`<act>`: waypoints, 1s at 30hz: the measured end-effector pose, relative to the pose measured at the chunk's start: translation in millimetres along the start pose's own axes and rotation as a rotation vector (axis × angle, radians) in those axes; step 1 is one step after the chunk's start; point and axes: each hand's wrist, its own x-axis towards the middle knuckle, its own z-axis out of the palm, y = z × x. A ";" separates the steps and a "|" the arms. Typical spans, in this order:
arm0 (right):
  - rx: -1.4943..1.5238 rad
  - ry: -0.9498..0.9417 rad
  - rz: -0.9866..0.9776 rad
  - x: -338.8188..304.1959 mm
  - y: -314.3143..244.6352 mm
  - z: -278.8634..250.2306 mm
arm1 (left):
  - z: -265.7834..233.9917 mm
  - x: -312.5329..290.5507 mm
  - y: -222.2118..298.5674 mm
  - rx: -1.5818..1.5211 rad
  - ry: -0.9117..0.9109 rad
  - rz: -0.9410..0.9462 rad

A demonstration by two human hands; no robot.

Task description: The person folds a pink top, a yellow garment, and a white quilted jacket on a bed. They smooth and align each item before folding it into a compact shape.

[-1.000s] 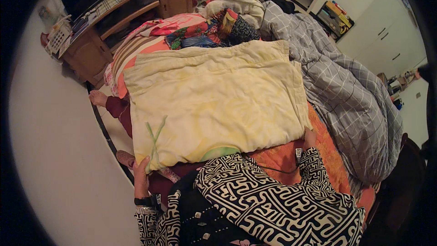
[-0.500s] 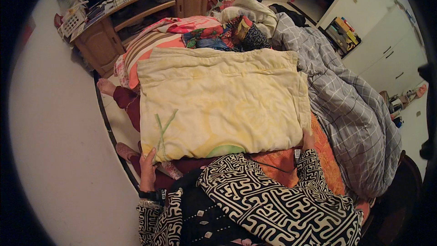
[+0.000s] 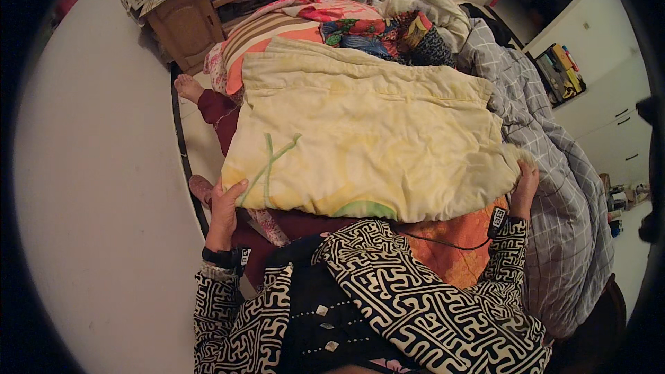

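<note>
A folded pale yellow quilt (image 3: 367,131) with green printed shapes lies spread in front of me across the bed. My left hand (image 3: 224,208) grips its near left corner, thumb on top and fingers underneath. At the near right corner, my right hand (image 3: 525,185) is closed round the edge, drawing it outward. Wrinkles run through the cloth toward that side. Each wrist wears a dark band.
A grey checked duvet (image 3: 554,194) is heaped along the right. Beyond the quilt lie patterned clothes (image 3: 374,34) and a striped cloth (image 3: 267,34). An orange bedcover (image 3: 450,256) shows below. Someone's bare foot (image 3: 187,88) lies at left, near a wooden cabinet (image 3: 183,31).
My right hand has moved outward to the right with its corner, stretching the near edge. My left hand still holds its corner, slightly higher in view. The whole view has shifted.
</note>
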 end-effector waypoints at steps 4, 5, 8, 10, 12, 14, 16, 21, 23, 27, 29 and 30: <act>0.077 -0.396 -0.208 -32.7 -31.9 99.2 | 3.9 -3.0 1.4 0.088 0.042 -0.056; 0.134 -0.592 -0.161 -52.9 -29.6 125.6 | 5.3 -6.3 1.6 0.081 0.042 -0.063; -0.303 -0.977 -0.482 -115.3 -11.8 202.2 | 8.3 -17.4 2.5 0.071 0.060 -0.089; -0.377 -1.299 -0.693 -140.7 -4.8 230.4 | 10.2 -23.7 3.5 0.072 0.077 -0.106; -0.413 -1.411 -0.816 -166.3 3.3 245.7 | 12.1 -27.9 2.5 0.059 0.074 -0.107; -0.473 -1.517 -0.719 -178.9 6.5 250.8 | 14.1 -31.4 -1.0 0.071 0.105 -0.106; -0.539 -1.569 -0.647 -182.3 6.1 251.9 | 15.1 -31.9 -4.6 0.072 0.111 -0.108; -0.426 -1.593 -0.354 -170.6 -7.8 244.7 | 15.8 -31.3 -11.2 0.048 0.107 -0.154; -0.373 -1.600 -0.221 -162.6 -18.4 240.8 | 16.5 -33.3 -9.8 0.031 0.118 -0.179; -0.320 -1.393 -0.357 -136.5 -29.0 238.6 | 20.1 -38.9 -5.7 -0.016 0.093 -0.164; -0.415 -1.138 -0.729 -110.3 -22.7 238.5 | 21.6 -40.0 -4.5 -0.010 0.121 -0.186; -0.544 -1.054 -0.805 -94.1 -15.7 237.9 | 21.9 -40.6 -4.1 -0.035 0.095 -0.178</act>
